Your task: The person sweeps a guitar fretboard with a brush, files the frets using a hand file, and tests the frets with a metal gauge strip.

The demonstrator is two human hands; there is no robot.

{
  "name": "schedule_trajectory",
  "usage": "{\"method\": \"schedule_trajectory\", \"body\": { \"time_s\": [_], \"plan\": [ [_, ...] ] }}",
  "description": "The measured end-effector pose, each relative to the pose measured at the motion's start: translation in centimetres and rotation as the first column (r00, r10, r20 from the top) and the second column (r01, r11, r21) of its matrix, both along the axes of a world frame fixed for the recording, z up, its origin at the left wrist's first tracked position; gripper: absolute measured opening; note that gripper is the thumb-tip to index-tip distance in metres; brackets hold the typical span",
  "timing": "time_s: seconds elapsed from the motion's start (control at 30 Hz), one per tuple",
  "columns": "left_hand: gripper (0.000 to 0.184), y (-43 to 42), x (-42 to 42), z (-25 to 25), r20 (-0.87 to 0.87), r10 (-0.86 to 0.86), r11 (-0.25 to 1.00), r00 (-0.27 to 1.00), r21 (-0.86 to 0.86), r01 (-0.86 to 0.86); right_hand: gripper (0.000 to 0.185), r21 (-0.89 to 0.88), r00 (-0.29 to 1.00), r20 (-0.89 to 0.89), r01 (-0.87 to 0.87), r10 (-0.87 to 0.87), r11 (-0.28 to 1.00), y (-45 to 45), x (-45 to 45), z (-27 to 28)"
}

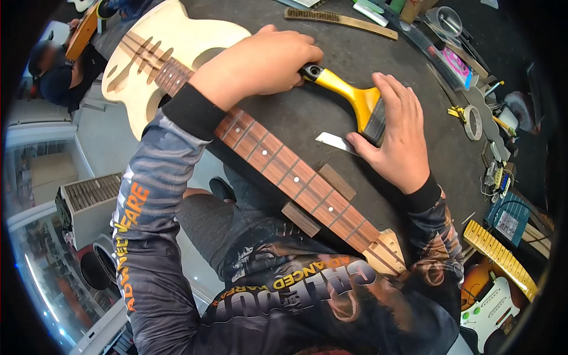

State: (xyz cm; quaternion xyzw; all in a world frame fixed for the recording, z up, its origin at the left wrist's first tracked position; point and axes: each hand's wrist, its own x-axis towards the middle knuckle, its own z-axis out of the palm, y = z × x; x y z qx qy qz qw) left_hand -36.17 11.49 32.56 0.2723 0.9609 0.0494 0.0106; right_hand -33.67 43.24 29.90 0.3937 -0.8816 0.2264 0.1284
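My left hand [263, 62] reaches across the guitar neck, closed around the black end of a yellow-handled tool [343, 89]. That tool flares into a wide dark head; whether it is a brush or a scraper I cannot tell. My right hand [399, 130] lies against the head, fingers stretched along one side and thumb spread toward the other. Near the thumb is a pale flat strip [337, 142], partly hidden. Below the hands an unfinished pale guitar body [186, 32] and its brown fretboard [284, 168] stretch diagonally across, ending in a bare headstock [387, 251].
Two dark wooden blocks [337, 181] sit either side of the neck. A wire brush [340, 22] lies at the back of the dark bench [278, 112]. Tape [473, 122] and small parts crowd the right side, near a sunburst guitar [488, 302]. Another person [62, 74] is at upper left.
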Motion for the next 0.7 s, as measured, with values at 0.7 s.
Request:
{"method": "schedule_trajectory", "body": {
  "time_s": [0.7],
  "plan": [
    [0.084,-1.6,27.9,4.7,0.556,0.334,0.020,0.761,0.803,-0.595,0.062,-0.037,0.993,0.075,-0.088,0.090,0.995,1.6,1.1,2.2]
  ]
}}
